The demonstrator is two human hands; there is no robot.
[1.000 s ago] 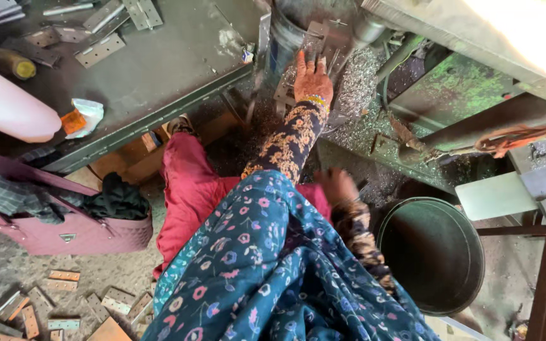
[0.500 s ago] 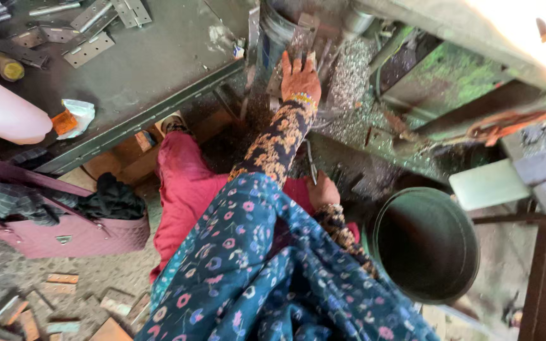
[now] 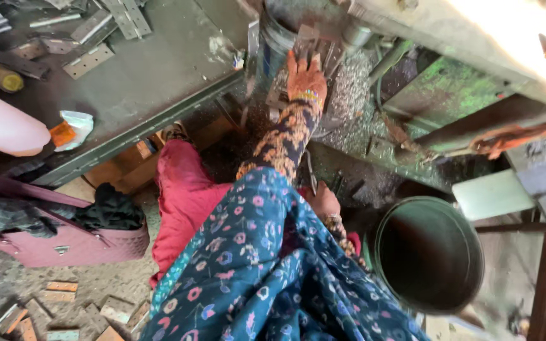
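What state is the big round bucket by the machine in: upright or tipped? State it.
Upright: the bucket shows its whole round rim from above. Its dark inside hides any contents.

Grey metal workbench [image 3: 159, 69] at left, gritty floor [image 3: 7, 284] below, bright daylight glare upper right

- A metal workshop, seen from above.
- Upper left: a grimy steel table [image 3: 159, 82] strewn with flat hinge plates [image 3: 86, 60].
- Upper right: a worn green machine [image 3: 450, 101] ringed by metal shavings [image 3: 349, 95].
- Lower left: more plates on the gritty floor [image 3: 96, 284].
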